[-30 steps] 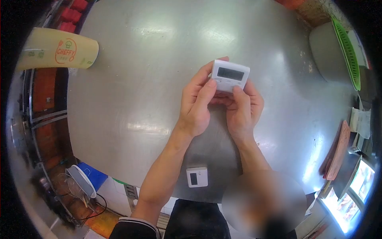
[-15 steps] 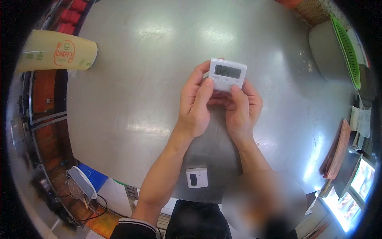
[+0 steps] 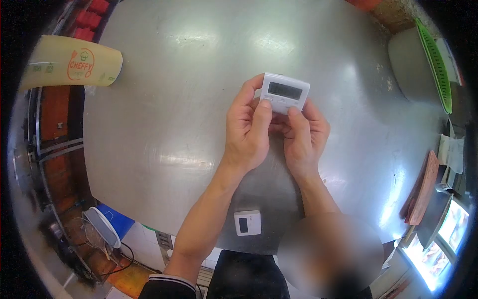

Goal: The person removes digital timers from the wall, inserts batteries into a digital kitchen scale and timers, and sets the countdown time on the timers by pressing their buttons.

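Both my hands hold one small white digital timer [image 3: 285,91] above the metal table, its grey display facing up toward me. My left hand [image 3: 247,127] grips its left side, the thumb on the lower left of the front. On the right side is my right hand [image 3: 304,134], its thumb pressed near the lower right buttons. The other fingers are partly hidden behind the timer. The digits on the display are too faint to read. A second white timer [image 3: 247,223] lies on the table near the front edge, between my forearms.
A yellowish CHEFFY-marked container [image 3: 74,61] is at the upper left of the metal table [image 3: 149,119]. At the right are a grey tub [image 3: 411,65] with a green basket [image 3: 434,67] and a reddish-brown board [image 3: 424,189]. A blurred round patch covers part of my right forearm.
The held timer has shifted slightly left since the earliest frame. Its display showed dark digits half a second ago and looks faint now. My left thumb has moved slightly right.
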`<move>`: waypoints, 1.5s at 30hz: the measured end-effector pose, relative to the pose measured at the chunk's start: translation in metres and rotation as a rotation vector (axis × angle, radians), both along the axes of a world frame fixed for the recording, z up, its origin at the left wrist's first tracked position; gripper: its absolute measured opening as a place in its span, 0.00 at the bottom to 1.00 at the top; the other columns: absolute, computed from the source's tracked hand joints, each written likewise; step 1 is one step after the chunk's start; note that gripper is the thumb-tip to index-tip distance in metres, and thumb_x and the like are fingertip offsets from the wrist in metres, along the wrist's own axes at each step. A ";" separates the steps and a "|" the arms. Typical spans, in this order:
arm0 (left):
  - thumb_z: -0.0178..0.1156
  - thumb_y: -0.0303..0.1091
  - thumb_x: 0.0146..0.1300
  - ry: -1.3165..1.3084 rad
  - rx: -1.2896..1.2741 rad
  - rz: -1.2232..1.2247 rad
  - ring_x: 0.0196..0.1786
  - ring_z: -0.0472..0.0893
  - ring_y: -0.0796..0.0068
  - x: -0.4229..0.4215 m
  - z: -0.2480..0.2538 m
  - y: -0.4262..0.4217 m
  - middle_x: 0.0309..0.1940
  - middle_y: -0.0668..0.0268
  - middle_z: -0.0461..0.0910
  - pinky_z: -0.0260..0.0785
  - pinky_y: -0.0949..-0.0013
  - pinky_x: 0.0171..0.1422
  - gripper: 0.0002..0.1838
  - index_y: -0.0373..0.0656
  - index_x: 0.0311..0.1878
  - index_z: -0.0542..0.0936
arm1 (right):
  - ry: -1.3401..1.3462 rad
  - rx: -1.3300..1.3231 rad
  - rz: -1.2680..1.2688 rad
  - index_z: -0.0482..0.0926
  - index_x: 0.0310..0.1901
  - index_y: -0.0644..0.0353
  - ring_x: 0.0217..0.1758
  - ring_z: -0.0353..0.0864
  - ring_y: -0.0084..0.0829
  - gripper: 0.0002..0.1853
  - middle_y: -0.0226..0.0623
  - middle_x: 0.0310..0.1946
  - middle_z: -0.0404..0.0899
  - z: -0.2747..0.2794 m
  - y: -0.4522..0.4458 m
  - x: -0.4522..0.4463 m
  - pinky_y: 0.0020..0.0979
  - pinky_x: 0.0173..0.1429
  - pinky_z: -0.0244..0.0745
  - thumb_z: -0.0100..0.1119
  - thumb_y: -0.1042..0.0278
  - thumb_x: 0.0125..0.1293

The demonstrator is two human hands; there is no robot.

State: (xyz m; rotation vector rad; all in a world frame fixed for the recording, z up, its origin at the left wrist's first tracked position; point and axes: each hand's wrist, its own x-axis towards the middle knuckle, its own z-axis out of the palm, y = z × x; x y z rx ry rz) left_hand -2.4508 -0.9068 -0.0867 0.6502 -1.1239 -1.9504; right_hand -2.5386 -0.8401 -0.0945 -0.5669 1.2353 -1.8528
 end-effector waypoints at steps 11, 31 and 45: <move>0.54 0.23 0.70 -0.022 -0.012 0.001 0.43 0.82 0.83 -0.003 -0.008 0.002 0.46 0.64 0.82 0.75 0.78 0.47 0.17 0.33 0.61 0.72 | 0.041 0.008 -0.033 0.75 0.58 0.74 0.48 0.85 0.31 0.16 0.44 0.49 0.82 -0.008 0.004 -0.002 0.32 0.53 0.82 0.47 0.73 0.75; 0.56 0.22 0.67 -0.046 -0.101 0.085 0.41 0.82 0.85 -0.005 -0.006 0.002 0.42 0.63 0.85 0.75 0.80 0.42 0.21 0.34 0.63 0.72 | -0.028 0.010 -0.097 0.80 0.51 0.72 0.40 0.80 0.19 0.12 0.34 0.42 0.84 0.007 -0.002 0.007 0.24 0.43 0.79 0.52 0.73 0.73; 0.56 0.21 0.67 -0.034 -0.083 0.082 0.38 0.82 0.87 -0.005 -0.007 0.004 0.40 0.63 0.85 0.73 0.83 0.39 0.21 0.35 0.63 0.72 | -0.027 -0.002 -0.129 0.80 0.49 0.72 0.38 0.80 0.17 0.11 0.33 0.37 0.84 0.004 -0.002 0.008 0.23 0.41 0.78 0.52 0.74 0.72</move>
